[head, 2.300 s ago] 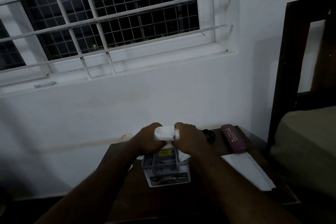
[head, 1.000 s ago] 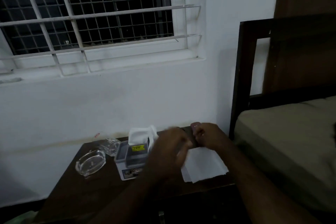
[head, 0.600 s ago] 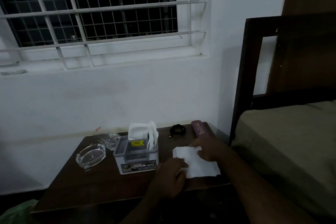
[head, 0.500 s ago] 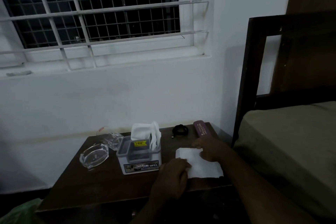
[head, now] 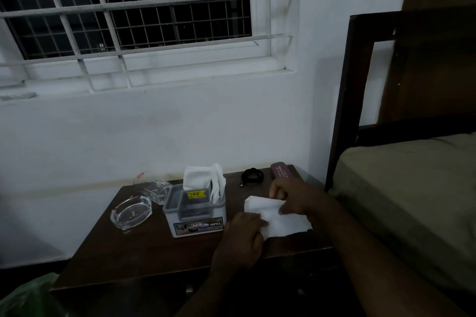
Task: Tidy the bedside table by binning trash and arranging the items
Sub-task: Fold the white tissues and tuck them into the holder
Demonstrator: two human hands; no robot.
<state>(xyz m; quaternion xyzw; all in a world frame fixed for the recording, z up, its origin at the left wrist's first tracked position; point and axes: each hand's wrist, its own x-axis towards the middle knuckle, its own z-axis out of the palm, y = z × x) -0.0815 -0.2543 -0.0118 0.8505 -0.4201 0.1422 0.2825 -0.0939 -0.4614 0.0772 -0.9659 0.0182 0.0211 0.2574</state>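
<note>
Two hands work a white paper (head: 279, 217) at the bedside table's (head: 144, 252) four-o'clock corner: the right hand (head: 296, 197) pinches its far edge, the left hand (head: 243, 237), fingers curled, pins the near side. Folding goes best with edges squared before creasing, clear of the tissue box (head: 197, 210) at nine o'clock.

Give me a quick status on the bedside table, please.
Left hand and right hand both pinching the white paper sheet, flat on table. Tissue box just left. Nothing blocking.
</note>
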